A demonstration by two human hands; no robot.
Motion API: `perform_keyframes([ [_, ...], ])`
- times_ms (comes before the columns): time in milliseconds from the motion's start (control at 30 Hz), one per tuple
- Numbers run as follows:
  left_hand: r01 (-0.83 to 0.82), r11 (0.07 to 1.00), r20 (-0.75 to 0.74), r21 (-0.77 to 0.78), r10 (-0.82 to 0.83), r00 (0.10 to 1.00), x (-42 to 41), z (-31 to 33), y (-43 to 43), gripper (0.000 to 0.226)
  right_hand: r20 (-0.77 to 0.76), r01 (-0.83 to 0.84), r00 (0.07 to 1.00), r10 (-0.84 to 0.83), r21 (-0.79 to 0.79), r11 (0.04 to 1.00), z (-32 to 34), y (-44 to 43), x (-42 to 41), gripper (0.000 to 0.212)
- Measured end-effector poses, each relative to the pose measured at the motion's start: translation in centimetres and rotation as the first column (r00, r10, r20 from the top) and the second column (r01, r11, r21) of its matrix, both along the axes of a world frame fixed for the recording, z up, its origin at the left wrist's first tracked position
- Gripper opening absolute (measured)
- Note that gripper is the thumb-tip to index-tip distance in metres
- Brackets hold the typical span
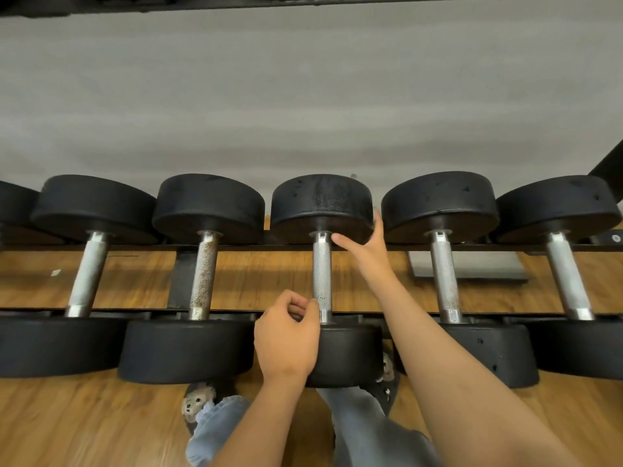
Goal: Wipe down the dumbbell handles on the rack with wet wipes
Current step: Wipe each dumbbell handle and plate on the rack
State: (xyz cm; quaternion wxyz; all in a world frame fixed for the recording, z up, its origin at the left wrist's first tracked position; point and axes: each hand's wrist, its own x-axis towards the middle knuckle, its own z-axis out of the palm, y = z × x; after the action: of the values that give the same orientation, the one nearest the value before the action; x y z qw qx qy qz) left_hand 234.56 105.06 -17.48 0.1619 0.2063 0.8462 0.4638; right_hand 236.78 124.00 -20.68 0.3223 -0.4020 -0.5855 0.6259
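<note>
Wood floor (101, 426); knurled, perhaps spotted handle (322, 274)

Five black dumbbells (438, 200) lie side by side across the rack (180, 278), each with one round head over the far rail and the other head over the near rail; part of a sixth one (13, 203) shows at the left edge; the handles (445, 274) are bare silver metal with a knurled grip; the second handle from the left (203, 274) carries brown rust spots along its length; the middle handle (322, 271) looks brighter and cleaner; the far head of the middle dumbbell (322, 203) is scuffed grey on top; the rack is black, with flat rails.
</note>
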Motion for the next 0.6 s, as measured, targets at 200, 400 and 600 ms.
perform_keyframes([
  [200, 0.009, 1.0, -0.002, 0.001, -0.009, 1.0, 0.0, -0.1, -0.1, 0.016, -0.061, 0.033, 0.997, -0.041, -0.127, 0.991, -0.2, 0.2, -0.2, 0.09],
  [400, 0.023, 1.0, -0.017, -0.011, -0.023, 1.0, 0.1, 0.1, -0.2, 0.016, 0.012, 0.029, 0.999, -0.03, 0.089, 0.996, 1.8, -1.8, 0.7, 0.1],
  [600, 0.025, 1.0, -0.028, -0.009, -0.025, 0.999, 0.2, 0.3, -0.4, 0.018, 0.381, -0.281, 0.922, -0.061, 0.77, 0.572, 3.4, -4.3, 1.0, 0.098],
])
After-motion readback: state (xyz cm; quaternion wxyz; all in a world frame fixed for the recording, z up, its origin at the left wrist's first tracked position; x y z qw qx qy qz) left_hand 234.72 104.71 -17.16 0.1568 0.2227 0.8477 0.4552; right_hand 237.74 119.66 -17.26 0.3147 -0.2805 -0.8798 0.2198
